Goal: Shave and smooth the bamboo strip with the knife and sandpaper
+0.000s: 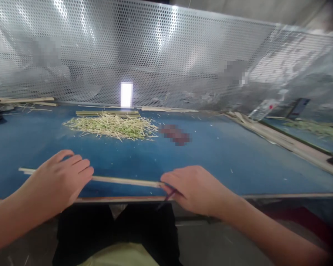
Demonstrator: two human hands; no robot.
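Head view: clasping a pale stick (124, 181) in left hand (66, 177) and right hand (191, 188) above worktop (127, 159), apparently working its end; next, calling for steady grip.

No text, number or brand is legible in the head view. The clear bottle (259, 110) at the right carries a small red mark (271, 106); blur prevents identification of its shape or of any lettering. The bright white rectangle (126, 95), located in front of the perforated metal screen (144, 48), displays no readable characters.
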